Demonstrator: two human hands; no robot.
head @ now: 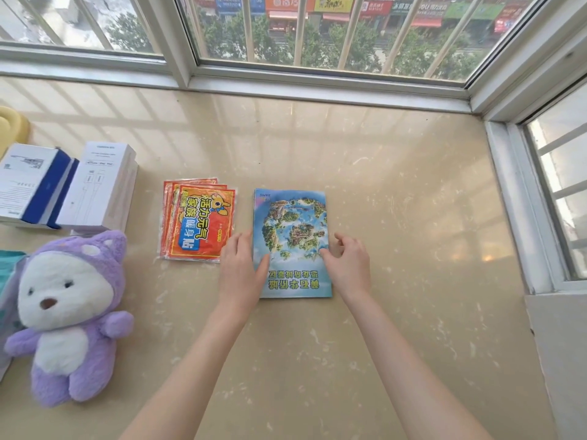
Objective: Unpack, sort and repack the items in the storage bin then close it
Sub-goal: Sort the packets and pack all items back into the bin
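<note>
Beige stone table [413,217] under the window [317,36], things laid out in a row. Blue booklet [292,227] lies flat mid-table, cover up, its title at the near end and upside down from where the person stands.

Left hand [243,274]: released, fingers straight, lying flat over the booklet's left edge near its near corner. Right hand [347,265]: fingers bent, tips on the booklet's right edge, thumb lifted. Can't tell if it's pinching the edge or only touching, since the tips are hidden from this angle.

Red packets [198,223]: fanned stack just left of the booklet, not touching it; the left hand sits between the two. Further left, white box [98,185] with a blue-white box [28,182] against it. Purple plush [66,312] lies on its back in front of the boxes, face up.
</note>
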